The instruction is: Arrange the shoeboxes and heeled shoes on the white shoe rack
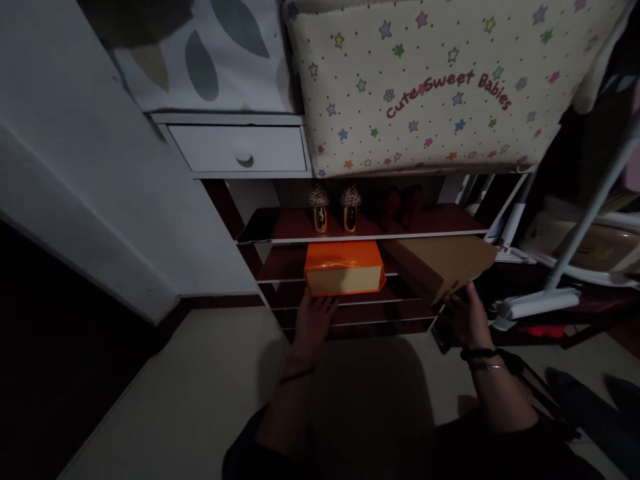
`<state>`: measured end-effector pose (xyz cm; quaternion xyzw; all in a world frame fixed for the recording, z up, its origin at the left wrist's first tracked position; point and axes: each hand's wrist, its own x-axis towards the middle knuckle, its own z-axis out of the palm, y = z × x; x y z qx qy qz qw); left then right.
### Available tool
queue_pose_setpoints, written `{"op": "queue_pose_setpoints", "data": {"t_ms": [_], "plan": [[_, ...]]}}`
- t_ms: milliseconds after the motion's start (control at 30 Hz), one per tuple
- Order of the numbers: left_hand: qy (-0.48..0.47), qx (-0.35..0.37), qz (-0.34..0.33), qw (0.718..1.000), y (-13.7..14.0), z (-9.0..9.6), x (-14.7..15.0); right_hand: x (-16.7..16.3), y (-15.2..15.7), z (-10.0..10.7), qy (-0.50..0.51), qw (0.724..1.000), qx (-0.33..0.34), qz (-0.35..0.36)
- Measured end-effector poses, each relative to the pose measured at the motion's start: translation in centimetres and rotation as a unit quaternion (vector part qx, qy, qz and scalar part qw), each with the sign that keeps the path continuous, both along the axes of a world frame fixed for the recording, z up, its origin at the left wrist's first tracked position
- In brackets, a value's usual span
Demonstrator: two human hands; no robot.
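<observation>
A left hand (311,320) is resting, fingers loosely spread, just under an orange box (344,268) sitting at the shelf's (295,235) front edge, while the right hand (463,319) is pinching a brown cardboard box's (440,263) lower corner.

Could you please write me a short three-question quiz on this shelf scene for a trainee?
1. True or false: the left hand touches the orange box.
2. Which hand is at the brown box?
3. What stands on the shelf above the orange box: A) glittery shoes, B) books, C) cups?

Key: 1 true; 2 the right hand; 3 A.
</observation>
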<state>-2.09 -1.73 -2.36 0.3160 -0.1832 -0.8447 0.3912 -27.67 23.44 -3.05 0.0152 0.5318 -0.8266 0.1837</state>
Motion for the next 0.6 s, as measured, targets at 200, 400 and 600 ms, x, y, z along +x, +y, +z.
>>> {"op": "queue_pose_setpoints", "data": {"t_ms": [200,400,600], "plan": [[-0.001,0.022,0.009,1.000,0.6,0.2,-0.4,-0.3,-2.1,3.3,0.099,0.994,-0.019,-0.052],[0.005,0.030,-0.052,0.998,4.2,-0.7,-0.2,-1.0,-2.8,3.7,0.118,0.993,-0.012,-0.016],[-0.026,0.052,-0.118,0.991,7.1,-2.0,-0.4,-0.6,-2.7,3.8,0.102,0.995,-0.013,0.000]]}}
